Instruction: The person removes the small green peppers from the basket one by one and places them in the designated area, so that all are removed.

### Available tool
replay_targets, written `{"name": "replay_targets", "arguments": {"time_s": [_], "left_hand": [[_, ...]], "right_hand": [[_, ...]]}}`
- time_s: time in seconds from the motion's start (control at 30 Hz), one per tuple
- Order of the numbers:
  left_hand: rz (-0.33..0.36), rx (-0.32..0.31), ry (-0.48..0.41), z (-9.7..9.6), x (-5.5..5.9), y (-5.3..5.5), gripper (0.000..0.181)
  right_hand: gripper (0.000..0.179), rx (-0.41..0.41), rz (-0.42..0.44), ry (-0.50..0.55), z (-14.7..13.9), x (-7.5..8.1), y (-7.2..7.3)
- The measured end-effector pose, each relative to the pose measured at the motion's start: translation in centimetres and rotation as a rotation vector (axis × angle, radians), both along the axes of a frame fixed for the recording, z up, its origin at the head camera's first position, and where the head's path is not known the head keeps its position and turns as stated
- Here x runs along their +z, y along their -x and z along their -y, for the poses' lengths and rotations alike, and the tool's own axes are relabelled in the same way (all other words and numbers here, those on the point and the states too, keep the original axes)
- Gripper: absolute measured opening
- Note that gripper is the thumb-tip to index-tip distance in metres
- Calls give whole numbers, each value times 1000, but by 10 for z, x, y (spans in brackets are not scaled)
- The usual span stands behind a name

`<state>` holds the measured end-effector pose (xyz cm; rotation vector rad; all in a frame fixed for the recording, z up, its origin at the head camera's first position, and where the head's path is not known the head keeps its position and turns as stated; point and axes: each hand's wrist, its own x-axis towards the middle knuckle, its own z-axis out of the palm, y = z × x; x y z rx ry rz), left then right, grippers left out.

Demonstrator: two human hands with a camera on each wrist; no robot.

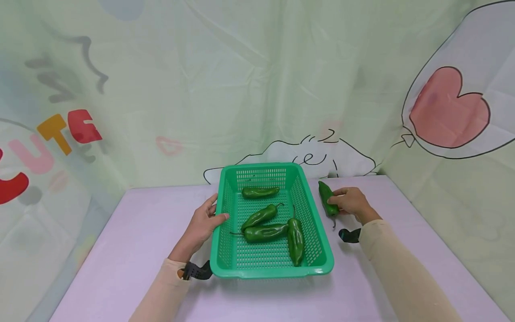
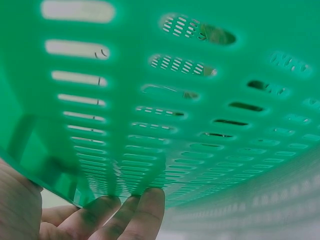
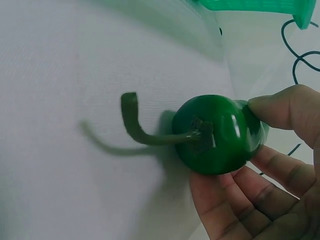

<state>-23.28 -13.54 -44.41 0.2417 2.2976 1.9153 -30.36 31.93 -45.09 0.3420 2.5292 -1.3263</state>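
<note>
Four backdrop letters (image 1: 52,127) read "CUTE"; left fingers (image 2: 150,212) grip basket rim (image 1: 273,272); right fingers (image 3: 207,200) pinch green pepper (image 1: 325,196), parted its width.

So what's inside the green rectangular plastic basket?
Four long, shiny green peppers lie inside the green rectangular plastic basket. In the head view, they cover parts of its slotted floor, so I can't see those parts.
</note>
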Motion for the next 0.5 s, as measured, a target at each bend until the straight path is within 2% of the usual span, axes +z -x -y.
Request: {"name": "replay_targets", "arguments": {"time_s": [0.5], "left_hand": [[-14, -4, -10, 1, 0, 0, 81]], "right_hand": [[65, 7, 3, -47, 3, -1, 1]]}}
